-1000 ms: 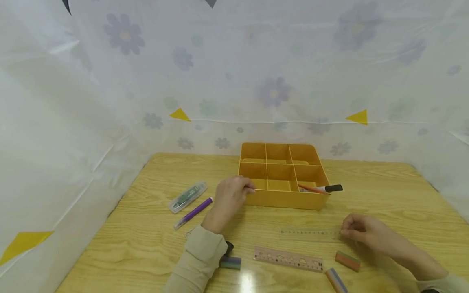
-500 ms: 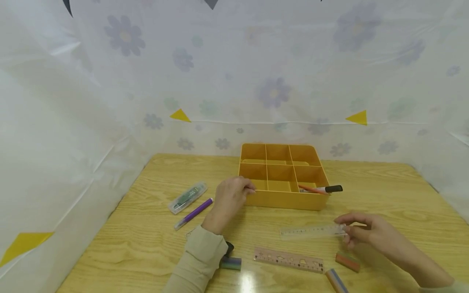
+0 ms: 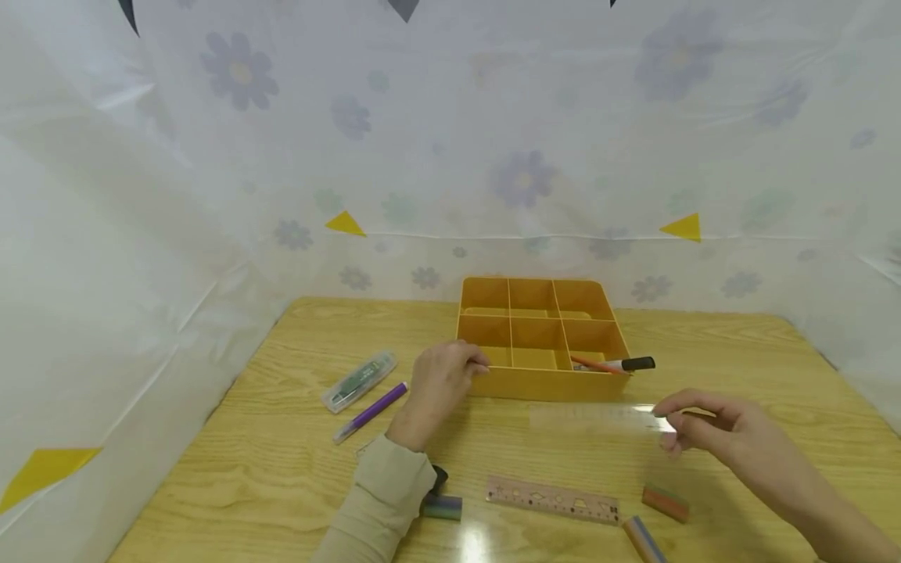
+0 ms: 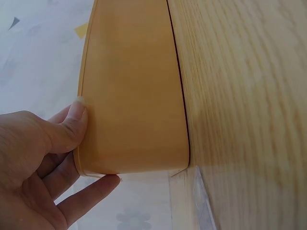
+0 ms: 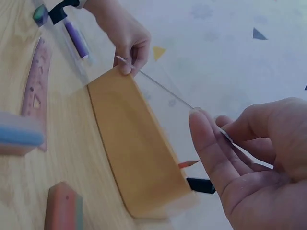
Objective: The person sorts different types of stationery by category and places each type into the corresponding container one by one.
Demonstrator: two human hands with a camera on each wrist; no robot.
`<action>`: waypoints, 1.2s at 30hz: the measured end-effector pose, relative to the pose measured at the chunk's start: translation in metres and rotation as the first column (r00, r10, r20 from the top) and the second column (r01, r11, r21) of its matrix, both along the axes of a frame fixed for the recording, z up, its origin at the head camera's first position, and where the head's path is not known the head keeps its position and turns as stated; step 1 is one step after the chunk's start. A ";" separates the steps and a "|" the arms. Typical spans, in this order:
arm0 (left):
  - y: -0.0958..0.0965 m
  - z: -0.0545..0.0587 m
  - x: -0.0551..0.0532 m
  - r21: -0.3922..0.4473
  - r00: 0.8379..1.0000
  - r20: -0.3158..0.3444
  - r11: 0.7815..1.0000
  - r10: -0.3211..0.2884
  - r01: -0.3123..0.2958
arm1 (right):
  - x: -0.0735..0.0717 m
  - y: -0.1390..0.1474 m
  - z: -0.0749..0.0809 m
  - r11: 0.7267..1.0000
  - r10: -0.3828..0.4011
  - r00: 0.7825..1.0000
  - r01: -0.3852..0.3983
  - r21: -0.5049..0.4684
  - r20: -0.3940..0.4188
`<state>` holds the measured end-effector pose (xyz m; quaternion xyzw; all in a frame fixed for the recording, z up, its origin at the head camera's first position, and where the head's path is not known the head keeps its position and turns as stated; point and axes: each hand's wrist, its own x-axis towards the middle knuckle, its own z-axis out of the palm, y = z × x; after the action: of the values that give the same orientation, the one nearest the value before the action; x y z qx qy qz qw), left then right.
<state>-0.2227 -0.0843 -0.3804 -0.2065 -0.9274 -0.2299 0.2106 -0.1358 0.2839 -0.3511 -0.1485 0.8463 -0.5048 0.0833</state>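
Note:
A yellow organizer box (image 3: 549, 383), split into several compartments, stands at the back of the table. My left hand (image 3: 438, 391) grips its front left corner; in the left wrist view the thumb lies on the outer wall and other fingers go round the rim. Between thumb and fingers, my right hand (image 3: 739, 438) pinches one end of a clear ruler (image 3: 591, 417). That ruler is held above the table in front of the box, and appears edge-on in the right wrist view. An orange pencil (image 3: 600, 365) and a black-capped marker (image 3: 637, 363) lean out of the front right compartment.
A pink ruler (image 3: 552, 499), a reddish-green block (image 3: 665, 503) and a blue-and-brown block (image 3: 644, 539) lie in front. Left are a purple marker (image 3: 371, 412) and a clear case (image 3: 360, 381). Another block (image 3: 443, 507) and something black lie partly behind the left sleeve.
My right hand has lifted the clear ruler off the table and moved it up towards the box. My left hand stays on the box corner.

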 end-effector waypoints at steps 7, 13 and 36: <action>0.000 -0.001 -0.001 -0.009 1.000 -0.011 1.000 0.000 0.000 | -0.002 -0.016 0.015 0.997 -0.066 0.990 0.061 -0.044 -0.126; 0.000 -0.002 -0.001 -0.007 1.000 0.007 1.000 0.001 -0.001 | -0.011 -0.030 0.015 0.993 -0.104 0.986 0.096 -0.066 -0.131; 0.001 -0.002 -0.003 -0.013 1.000 -0.011 1.000 0.004 -0.004 | -0.032 -0.065 0.001 0.987 0.015 0.946 0.037 0.153 -0.324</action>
<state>-0.2253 -0.0837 -0.3822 -0.2073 -0.9282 -0.2224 0.2146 -0.1678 0.2192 -0.3499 -0.2177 0.8864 -0.4056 -0.0481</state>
